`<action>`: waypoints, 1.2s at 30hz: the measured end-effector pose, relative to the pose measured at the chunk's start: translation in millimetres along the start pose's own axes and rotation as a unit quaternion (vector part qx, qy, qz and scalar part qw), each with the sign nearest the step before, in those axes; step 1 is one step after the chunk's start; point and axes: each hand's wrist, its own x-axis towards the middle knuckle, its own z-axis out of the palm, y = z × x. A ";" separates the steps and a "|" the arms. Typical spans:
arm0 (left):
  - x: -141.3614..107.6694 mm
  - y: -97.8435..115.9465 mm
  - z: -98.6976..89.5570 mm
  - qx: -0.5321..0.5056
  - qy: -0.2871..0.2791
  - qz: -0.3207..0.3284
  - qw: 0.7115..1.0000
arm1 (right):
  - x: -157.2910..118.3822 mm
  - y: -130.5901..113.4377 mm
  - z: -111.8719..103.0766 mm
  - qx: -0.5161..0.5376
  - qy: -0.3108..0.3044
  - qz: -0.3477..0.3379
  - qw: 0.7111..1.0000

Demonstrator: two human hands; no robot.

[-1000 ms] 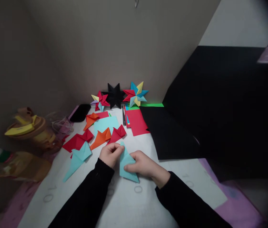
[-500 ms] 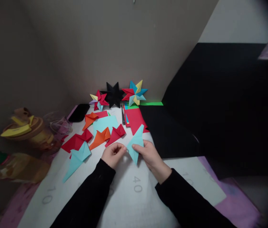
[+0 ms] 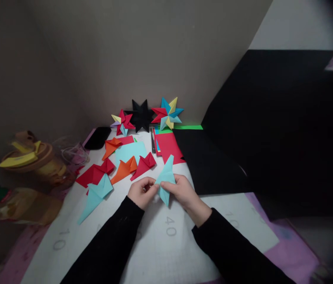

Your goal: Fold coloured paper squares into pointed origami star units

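A light blue folded paper [image 3: 166, 173], a pointed diamond-like shape, is held just above the mat between both hands. My right hand [image 3: 184, 191] grips its right side, thumb flat on the front and fingers behind. At its left edge my left hand [image 3: 143, 192] pinches the paper between thumb and curled fingers. Nearby on the left lie similar folded pieces: a light blue one [image 3: 95, 196], a dark red one [image 3: 97, 173], an orange one [image 3: 125, 169], a red one [image 3: 144, 165] and another orange one [image 3: 112, 146].
Behind stand two multicoloured paper stars [image 3: 168, 114] and a black star [image 3: 141, 115]. Red paper sheets [image 3: 170, 146] lie beside a large black sheet [image 3: 213, 165]. A phone [image 3: 98, 138], a lidded cup [image 3: 36, 161] and a bottle [image 3: 18, 203] are on the left.
My left hand has moved slightly right and now pinches the paper's left edge. The paper has shifted a little left. My right hand keeps its grip.
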 end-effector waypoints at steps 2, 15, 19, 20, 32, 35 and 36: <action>0.0 -1.3 1.0 -0.008 -0.011 -0.005 1.000 | -0.6 0.0 0.0 -0.009 -0.024 0.005 1.000; 8.6 -2.3 -16.4 -0.061 0.076 -0.031 0.995 | 2.8 -10.8 -12.9 -0.070 0.021 -0.017 0.997; 9.6 -2.5 -18.7 -0.078 0.067 -0.036 0.994 | 3.4 -14.2 -16.0 -0.024 0.041 -0.056 0.997; 9.1 -3.0 -17.4 -0.077 0.050 -0.033 0.995 | 2.8 -13.7 -15.1 -0.011 0.028 -0.058 0.998; -1.4 -3.0 7.0 -0.049 -0.063 -0.050 0.996 | 2.9 -5.3 1.2 0.128 0.117 -0.095 0.980; -2.8 -3.3 8.5 -0.038 -0.054 -0.058 0.996 | 5.8 -11.5 -8.3 0.143 0.181 -0.113 0.966; -2.4 -4.1 8.1 -0.035 -0.048 -0.058 0.997 | 6.5 -13.2 -11.2 0.146 0.200 -0.118 0.962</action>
